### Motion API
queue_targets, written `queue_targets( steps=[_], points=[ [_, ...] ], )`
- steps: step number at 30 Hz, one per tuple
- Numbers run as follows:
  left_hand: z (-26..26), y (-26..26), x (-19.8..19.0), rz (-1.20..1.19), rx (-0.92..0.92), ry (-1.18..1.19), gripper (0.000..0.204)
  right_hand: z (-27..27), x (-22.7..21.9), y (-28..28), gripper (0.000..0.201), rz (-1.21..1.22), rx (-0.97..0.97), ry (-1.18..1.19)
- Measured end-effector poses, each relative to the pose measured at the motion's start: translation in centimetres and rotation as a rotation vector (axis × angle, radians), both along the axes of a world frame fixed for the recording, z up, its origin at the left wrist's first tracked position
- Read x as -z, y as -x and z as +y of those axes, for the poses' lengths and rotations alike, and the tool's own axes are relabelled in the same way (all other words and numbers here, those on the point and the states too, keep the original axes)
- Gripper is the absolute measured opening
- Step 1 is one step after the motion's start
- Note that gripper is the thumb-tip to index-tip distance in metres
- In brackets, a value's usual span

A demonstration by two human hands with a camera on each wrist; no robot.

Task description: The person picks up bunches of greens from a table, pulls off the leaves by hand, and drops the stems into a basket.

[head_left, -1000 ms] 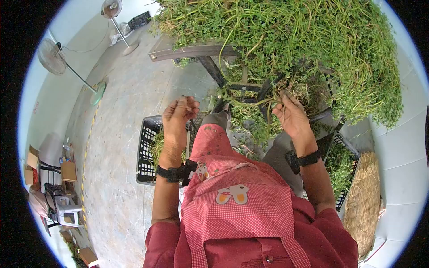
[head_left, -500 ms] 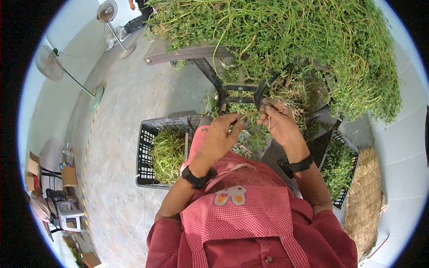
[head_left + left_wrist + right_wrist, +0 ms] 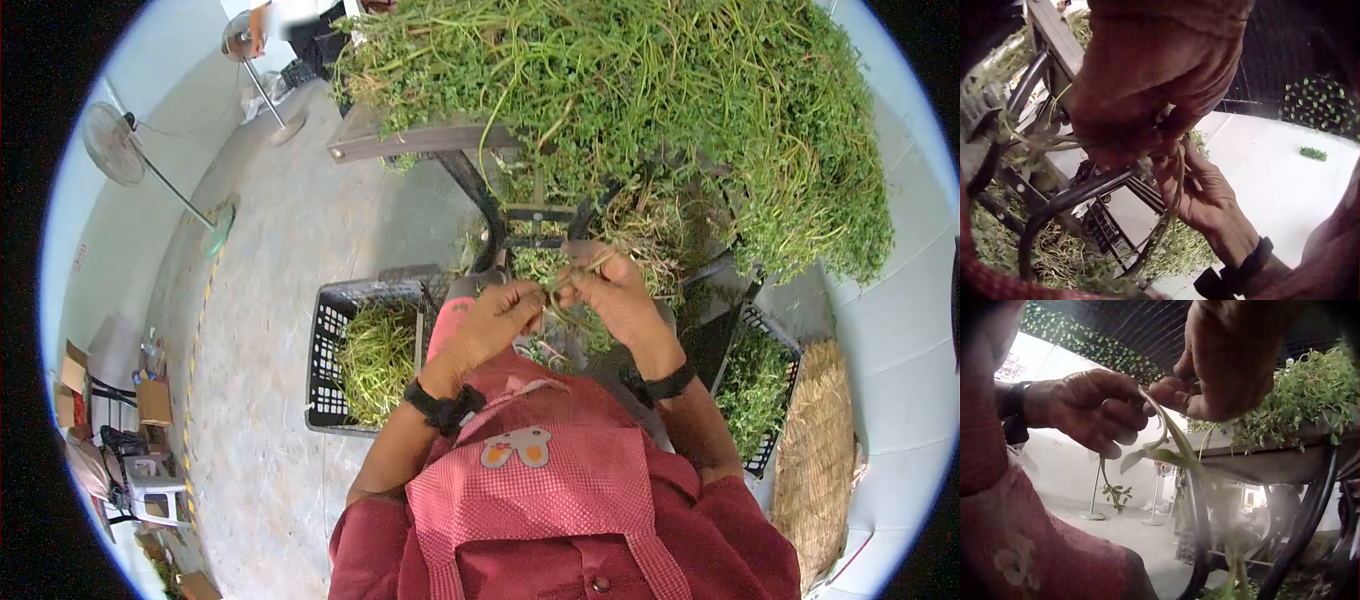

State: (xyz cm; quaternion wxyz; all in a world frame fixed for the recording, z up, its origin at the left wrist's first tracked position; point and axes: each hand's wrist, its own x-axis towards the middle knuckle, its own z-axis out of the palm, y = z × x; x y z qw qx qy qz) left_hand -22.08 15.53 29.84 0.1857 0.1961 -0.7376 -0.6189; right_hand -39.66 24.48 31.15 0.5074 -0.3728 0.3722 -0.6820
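Stems lie between our hands where the fingertips meet, on the near side of the table and its heap. Our left hand has its fingers curled and pinches them from the left; our right hand, also curled, pinches them from the right, so neither hand is nearer. We judge that the coming move turns on this shared grip: in the right wrist view the long axis slopes from the fingertips down to the right, its lower end blurred. There we also see a leafy sprig hanging below the left hand, which we cannot make out from the head. The left wrist view shows us a loop along the right palm. From the head we find a left crate, missing from the right wrist view.
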Motion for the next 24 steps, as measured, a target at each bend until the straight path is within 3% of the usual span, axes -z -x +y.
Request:
queue_targets(
  steps=[3,5,6,8,9,11,12,13,15,16,17,19,21,24],
  points=[
    [1.1,-0.5,-1.5,-0.142,-0.085,0.285,0.02,0.5,-0.6,-0.3,0.018,0.2,0.025,0.022],
    [1.9,-0.6,-2.6,-0.207,-0.17,0.626,0.018,0.6,-0.6,-0.9,0.016,0.541,0.135,-0.067],
    [2.3,-0.4,-3.0,-0.206,-0.188,0.645,0.018,0.6,-0.9,-1.6,0.016,0.544,0.126,-0.043],
    [3.0,-0.3,-3.5,-0.4,-0.274,0.7,0.018,1.3,-2.1,-3.2,0.015,1.017,0.303,-0.019],
    [3.0,-0.4,-2.8,-0.401,-0.288,0.711,0.018,1.7,-2.6,-4.0,0.015,1.016,0.3,-0.002],
    [1.6,-0.5,1.0,-0.145,-0.411,0.648,0.017,2.1,-3.5,-5.2,0.017,1.151,0.305,0.219],
    [-0.3,-0.4,4.2,0.05,-0.298,0.39,0.017,2.0,-3.8,-5.5,0.018,1.19,0.357,0.297],
    [-0.5,-0.6,4.0,0.047,-0.302,0.403,0.017,1.6,-4.1,-5.6,0.018,1.183,0.36,0.31],
    [-0.1,-0.7,2.1,0.158,-0.282,-0.458,0.019,1.2,-4.6,-5.3,0.019,0.938,0.408,0.169],
    [0.8,-0.9,0.5,0.209,-0.275,-0.58,0.018,0.9,-4.1,-4.8,0.019,0.881,0.468,0.111],
    [1.6,-1.1,-1.1,0.215,-0.277,-0.574,0.018,0.7,-3.4,-4.2,0.019,0.883,0.467,0.119],
    [2.2,-1.3,-3.1,0.252,-0.157,-0.808,0.02,0.4,-1.7,-3.3,0.014,0.771,0.428,0.045],
    [2.0,-0.8,-1.9,0.27,-0.08,-0.809,0.022,0.3,-0.7,-3.1,0.014,0.797,0.438,0.083],
    [2.1,-0.9,-1.3,0.231,-0.088,-0.662,0.024,0.2,0.3,-3.1,0.017,0.582,0.463,0.095]
  ],
)
